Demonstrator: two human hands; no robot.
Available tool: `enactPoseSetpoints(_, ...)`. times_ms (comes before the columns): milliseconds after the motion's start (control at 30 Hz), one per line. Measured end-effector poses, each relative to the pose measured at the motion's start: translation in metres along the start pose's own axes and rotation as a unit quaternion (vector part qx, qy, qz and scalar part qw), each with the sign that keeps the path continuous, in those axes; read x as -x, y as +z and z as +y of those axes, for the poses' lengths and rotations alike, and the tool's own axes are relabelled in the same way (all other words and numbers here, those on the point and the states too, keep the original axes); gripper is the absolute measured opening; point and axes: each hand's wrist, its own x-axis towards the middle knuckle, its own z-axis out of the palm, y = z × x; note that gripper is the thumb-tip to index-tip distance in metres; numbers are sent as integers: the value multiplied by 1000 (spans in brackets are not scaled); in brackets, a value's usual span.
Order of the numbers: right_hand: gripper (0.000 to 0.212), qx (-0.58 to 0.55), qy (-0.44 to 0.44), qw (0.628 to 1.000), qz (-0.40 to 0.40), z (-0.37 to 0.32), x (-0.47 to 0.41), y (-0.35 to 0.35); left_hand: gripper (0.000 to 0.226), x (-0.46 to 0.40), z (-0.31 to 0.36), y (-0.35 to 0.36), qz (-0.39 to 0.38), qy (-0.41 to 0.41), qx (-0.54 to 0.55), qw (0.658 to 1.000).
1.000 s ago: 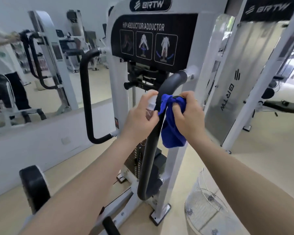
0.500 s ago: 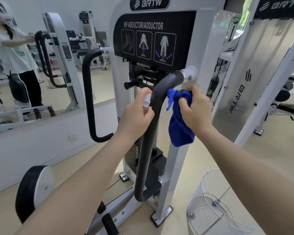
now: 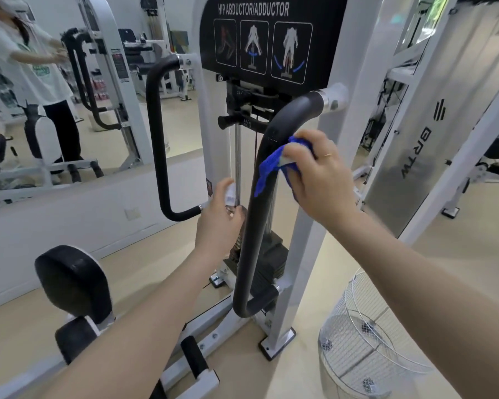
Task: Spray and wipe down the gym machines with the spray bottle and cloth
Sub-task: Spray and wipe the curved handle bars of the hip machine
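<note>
While the right hand (image 3: 320,174) presses the cloth (image 3: 274,165) on the machine's (image 3: 308,226) black handle (image 3: 260,203), fingers curled round it, the left hand (image 3: 218,226) grips the bottle (image 3: 230,194) beside a wall mirror (image 3: 69,82); beige floor (image 3: 458,249).

Beige floor (image 3: 343,286) bearing the white hip abductor/adductor machine (image 3: 314,214) and, just right, a wire basket (image 3: 366,341).

"HIP ABDUCTOR/ADDUCTOR" on machine placard (image 3: 264,38), "BRTW" on silver panel (image 3: 421,145)
</note>
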Motion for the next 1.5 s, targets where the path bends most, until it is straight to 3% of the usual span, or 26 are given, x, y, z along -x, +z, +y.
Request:
enactPoseSetpoints(100, 23, 121, -171, 978, 6, -9, -2, 19, 86, -10, 4, -6, -13, -18, 82, 996)
enactPoseSetpoints(167, 25, 155, -202, 966, -37, -16, -1, 27, 81, -14, 5, -11, -11, -40, 95, 995)
enactPoseSetpoints(233, 22, 195, -190, 960, -70, -20, -9, 26, 56, -15, 8, -16, -8, -41, 100, 994)
enactPoseSetpoints(300, 18, 226, -126, 965, -42, -18, -36, 16, 34, -16, 15, -21, -11, -13, 106, 994)
enactPoseSetpoints(333, 17, 232, -69, 970, -24, -13, -55, 8, 29, -17, 21, -24, -15, 1, 102, 995)
enactPoseSetpoints(400, 22, 180, 71, 977, -94, 3, -90, -9, 25, -20, 33, -28, -20, 26, 80, 996)
enactPoseSetpoints(467, 27, 103, 128, 977, -138, 19, -103, -14, 25, -22, 44, -31, -35, 33, 83, 995)
enactPoseSetpoints(567, 15, 125, 0, 985, -122, -5, -86, -8, 17, -26, 51, -32, -45, 35, 107, 993)
enactPoseSetpoints(667, 20, 160, -71, 974, -145, -32, -61, 2, 19, -24, 53, -27, -42, 36, 111, 992)
enactPoseSetpoints(833, 9, 125, -66, 988, -58, -7, -75, 3, 21, -23, 53, -17, -63, 31, 113, 991)
enactPoseSetpoints(933, 13, 77, 4, 997, -28, -3, -87, 9, 25, -25, 51, -18, -71, 12, 108, 991)
enactPoseSetpoints(1067, 16, 96, 58, 994, -11, -1, -90, 10, 33, -23, 47, -19, -89, -1, 114, 989)
enactPoseSetpoints(1200, 22, -8, 201, 979, -21, 42, -106, -4, 28, -20, 44, -13, -77, 3, 122, 990)
enactPoseSetpoints(1500, 19, 91, 9, 992, -81, 11, -83, 1, 25, -17, 42, -1, -61, -49, 179, 981)
